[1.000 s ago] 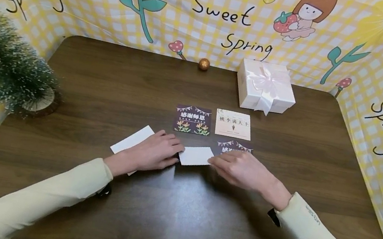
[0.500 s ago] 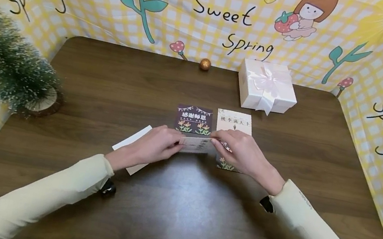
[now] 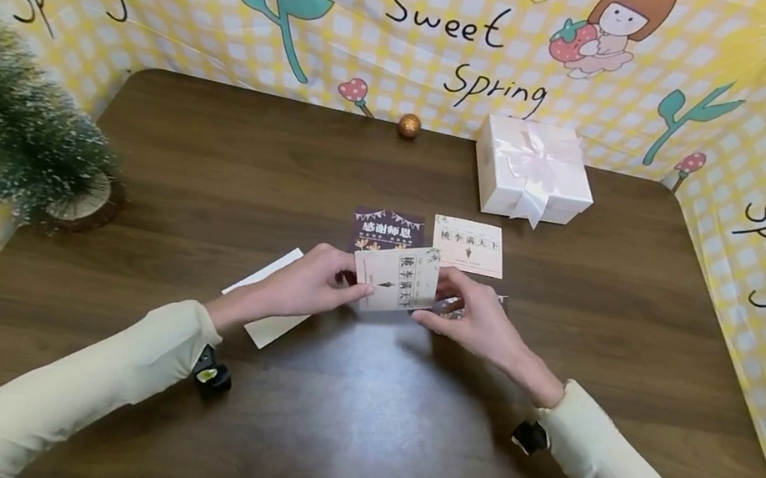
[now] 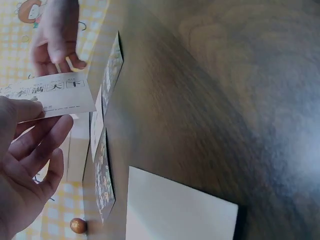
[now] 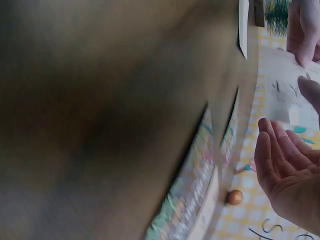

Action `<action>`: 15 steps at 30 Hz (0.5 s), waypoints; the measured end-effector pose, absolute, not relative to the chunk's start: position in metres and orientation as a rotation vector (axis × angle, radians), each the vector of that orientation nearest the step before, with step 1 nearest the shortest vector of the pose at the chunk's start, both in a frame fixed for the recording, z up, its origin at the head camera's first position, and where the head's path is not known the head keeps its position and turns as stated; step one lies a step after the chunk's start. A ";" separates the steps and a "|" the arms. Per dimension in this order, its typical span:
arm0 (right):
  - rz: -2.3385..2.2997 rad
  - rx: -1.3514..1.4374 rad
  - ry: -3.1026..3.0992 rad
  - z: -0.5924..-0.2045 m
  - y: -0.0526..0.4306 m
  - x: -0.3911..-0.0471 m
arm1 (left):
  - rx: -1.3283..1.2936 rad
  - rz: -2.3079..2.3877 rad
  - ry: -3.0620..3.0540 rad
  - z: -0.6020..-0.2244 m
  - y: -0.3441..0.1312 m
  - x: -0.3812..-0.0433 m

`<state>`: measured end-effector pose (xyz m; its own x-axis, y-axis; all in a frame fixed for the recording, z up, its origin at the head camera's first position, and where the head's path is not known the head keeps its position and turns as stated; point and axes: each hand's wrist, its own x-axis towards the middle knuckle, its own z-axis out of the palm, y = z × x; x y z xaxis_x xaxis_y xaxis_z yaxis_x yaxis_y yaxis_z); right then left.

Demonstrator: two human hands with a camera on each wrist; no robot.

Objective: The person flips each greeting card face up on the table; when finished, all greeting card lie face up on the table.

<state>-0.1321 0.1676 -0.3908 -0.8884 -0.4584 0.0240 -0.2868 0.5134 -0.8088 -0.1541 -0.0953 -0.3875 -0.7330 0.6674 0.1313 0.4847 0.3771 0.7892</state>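
Card (image 3: 392, 274) in pinch of left hand (image 3: 314, 287), relaxed right hand (image 3: 484, 315) beside it, nearer dark card (image 3: 450, 310) mostly invisible beneath.

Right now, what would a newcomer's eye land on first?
Probably the pale printed card, held up in the left hand near the head view's centre. Next, perhaps, the white gift box with its pink bow near the table's far edge, then the frosted tree at the far left.

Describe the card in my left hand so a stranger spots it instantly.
From the white gift box at the back of the table, come forward to the left hand. It pinches a pale card with black lettering. Unlike the matching card lying flat, it is raised, its text sideways in the head view.
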 end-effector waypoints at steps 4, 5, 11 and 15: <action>-1.378 -0.582 2.528 -0.397 0.164 -0.128 | 1.012 1.318 2.394 -0.388 -0.093 -0.153; -1.395 -0.564 2.522 -0.398 0.164 -0.127 | 1.003 1.326 2.388 -0.388 -0.092 -0.153; -1.426 -0.458 2.483 -0.399 0.163 -0.121 | 0.876 1.379 2.374 -0.391 -0.090 -0.151; -1.446 -0.383 2.438 -0.399 0.160 -0.119 | 0.780 1.382 2.387 -0.398 -0.088 -0.147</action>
<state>-0.1192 0.1597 -0.3987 -0.9255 -0.3642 -0.1038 -0.0836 0.4637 -0.8821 -0.1466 -0.0879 -0.3978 -0.8169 0.5759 0.0313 0.3140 0.3985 0.8618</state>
